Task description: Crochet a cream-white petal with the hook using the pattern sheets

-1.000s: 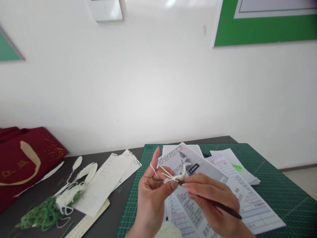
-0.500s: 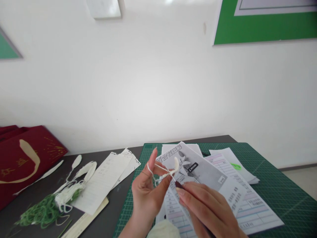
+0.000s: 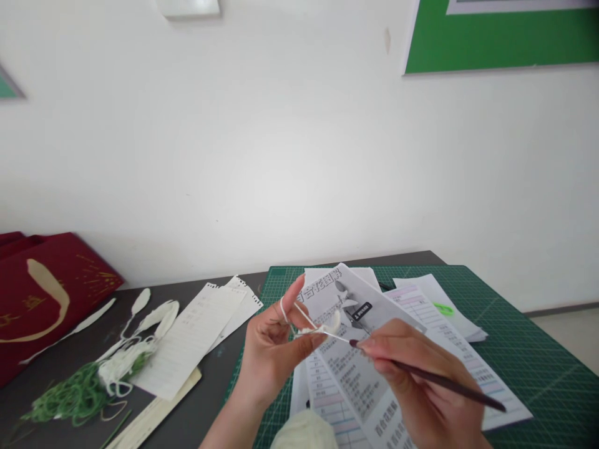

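My left hand (image 3: 269, 355) pinches a small white crochet piece (image 3: 334, 323) between thumb and fingers, and its curved tip sticks out to the right. White yarn (image 3: 305, 315) loops around my raised left index finger and runs down to the piece. In my right hand (image 3: 423, 380) is a crochet hook (image 3: 452, 383) with a dark handle, held like a pen. Its thin metal shaft points left and meets the piece at my left thumb; the hook's tip is hidden there. A cream yarn ball (image 3: 305, 431) lies below my hands at the bottom edge.
Printed sheets (image 3: 374, 386) cover part of a green cutting mat (image 3: 510, 337). A bright green clip-like item (image 3: 442, 308) lies on papers at right. Leftward are notebook pages (image 3: 187, 340), white crochet petals (image 3: 140, 301), green yarn (image 3: 70, 396) and a dark red bag (image 3: 51, 299).
My right hand has moved right and turned, so the hook's handle now shows in full and lies flatter. My left hand has tipped slightly, and the view has shifted a little.
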